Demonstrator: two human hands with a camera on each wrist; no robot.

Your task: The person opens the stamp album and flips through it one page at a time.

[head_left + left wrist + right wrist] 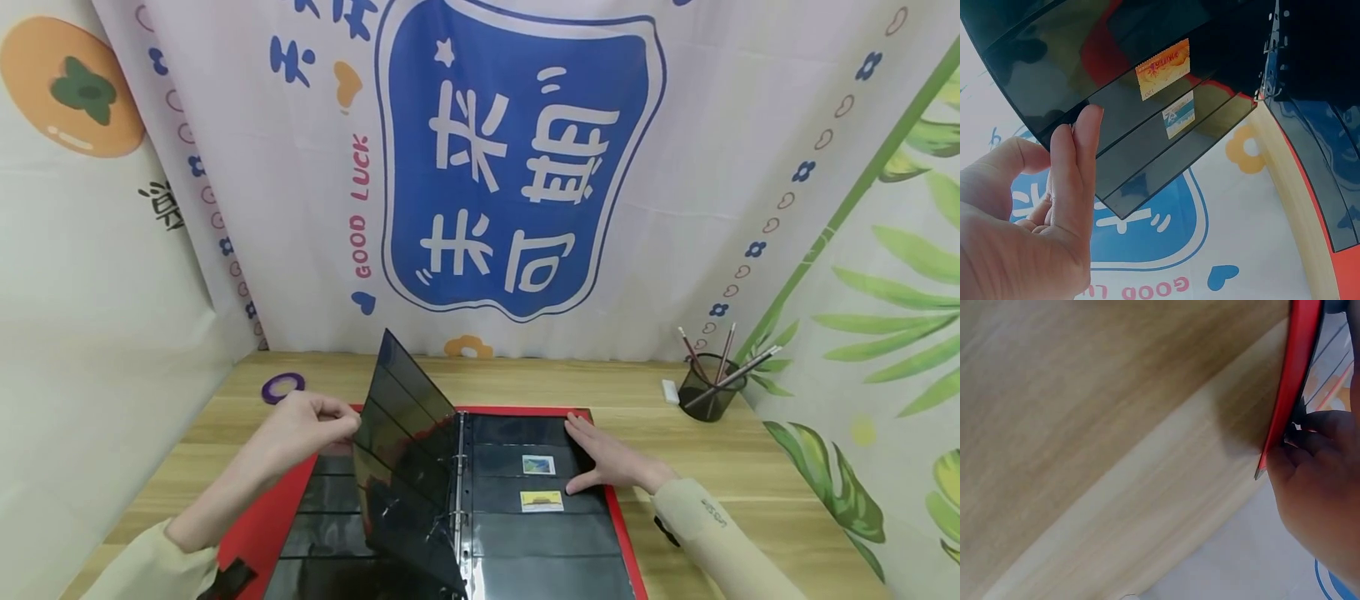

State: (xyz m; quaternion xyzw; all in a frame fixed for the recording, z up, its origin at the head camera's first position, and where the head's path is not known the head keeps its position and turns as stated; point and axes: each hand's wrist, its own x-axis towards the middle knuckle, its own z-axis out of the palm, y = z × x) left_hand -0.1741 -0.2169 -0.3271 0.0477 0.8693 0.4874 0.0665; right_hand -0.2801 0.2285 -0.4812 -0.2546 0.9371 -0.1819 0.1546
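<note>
A red ring-bound stamp album (270, 533) with black pocket pages lies open on the table. My left hand (311, 429) pinches the outer edge of one black page (408, 467), which stands raised from the rings. In the left wrist view that page bears an orange stamp (1165, 67) and a blue-and-white stamp (1179, 114). On the right-hand page sit a blue-green stamp (538, 465) and a yellow stamp (542, 501). My right hand (611, 458) rests on that page's outer edge, thumb and fingers spread, close beside the stamps.
A purple roll of tape (283, 387) lies behind my left hand. At the back right stand a black mesh pen cup (708, 396) with several pencils and a small white eraser (670, 392). Behind the wooden table (630, 379) hangs a printed cloth (315, 250).
</note>
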